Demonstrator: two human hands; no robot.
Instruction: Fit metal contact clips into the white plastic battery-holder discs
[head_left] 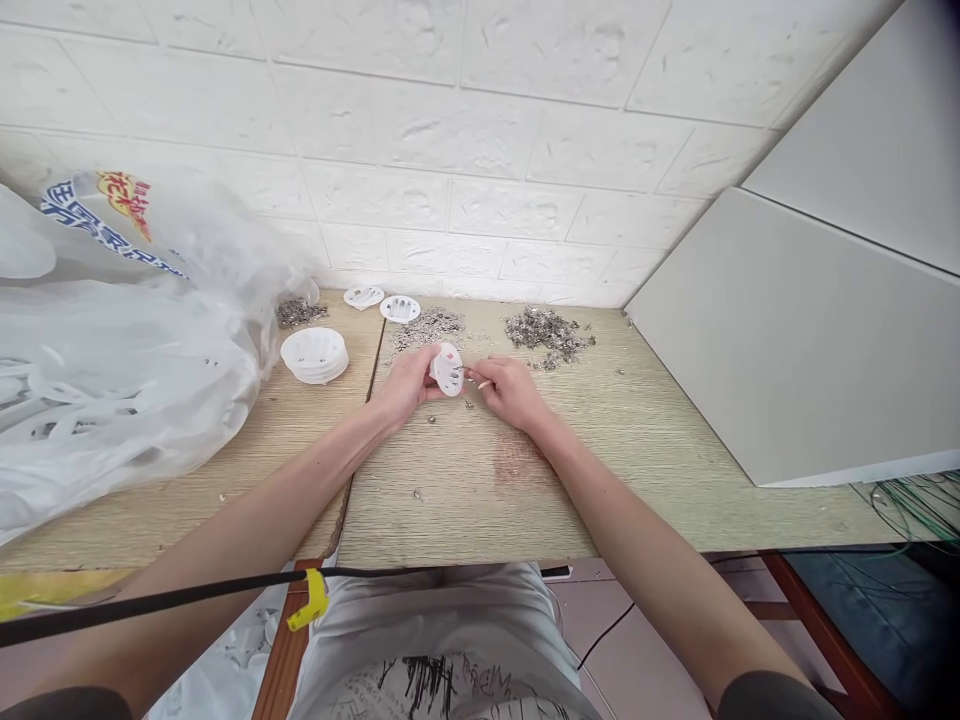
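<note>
My left hand is closed on the rim of a round white plastic disc, held tilted above the table. Small metal pieces sit in slots on the disc's face. At its right edge, my right hand is closed in a pinch; what lies between the fingertips is too small to name. Just beyond the hands is a pile of small silvery metal pieces, with a darker metal pile to the right. Several loose metal bits lie on the table near the hands.
A stack of white discs stands on the left, with two single discs, one being a slotted disc, near the wall. A large clear plastic bag holds more white parts. Grey panels lean at right; a black cable crosses in front.
</note>
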